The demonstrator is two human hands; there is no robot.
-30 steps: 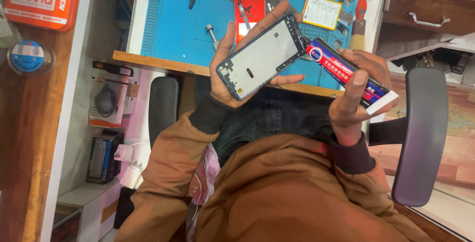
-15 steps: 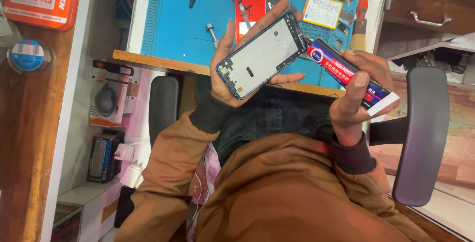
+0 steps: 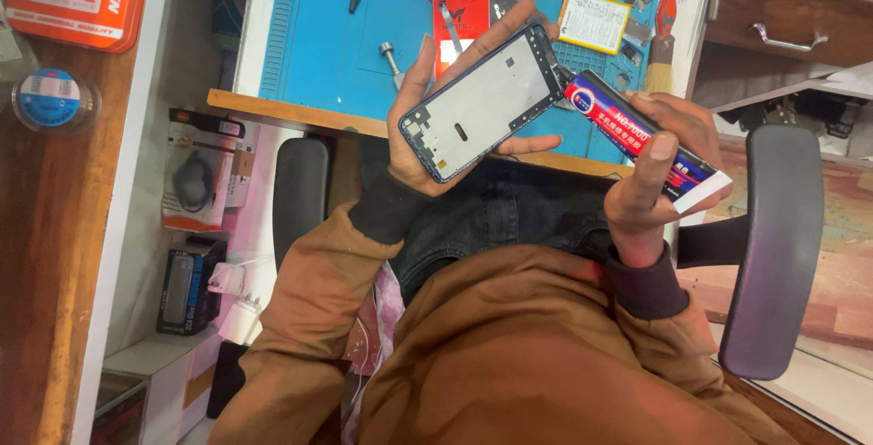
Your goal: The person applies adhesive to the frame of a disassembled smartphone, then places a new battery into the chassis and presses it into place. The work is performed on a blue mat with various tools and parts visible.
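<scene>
The left hand point(image 3: 427, 127) cups a bare phone frame point(image 3: 485, 104), fingers curled around its edges. At its three o'clock, the right hand point(image 3: 650, 172) grips a glue tube point(image 3: 637, 136), nozzle touching the frame, above the blue mat point(image 3: 318, 36).

— From my feed, the left hand point(image 3: 427, 127) hides the back of the phone frame point(image 3: 482, 104); what's behind it?

— I can't tell. The right hand point(image 3: 650, 168) covers the glue tube point(image 3: 637, 136) at its middle, and the parts along the blue mat point(image 3: 318, 36) are too small.
</scene>
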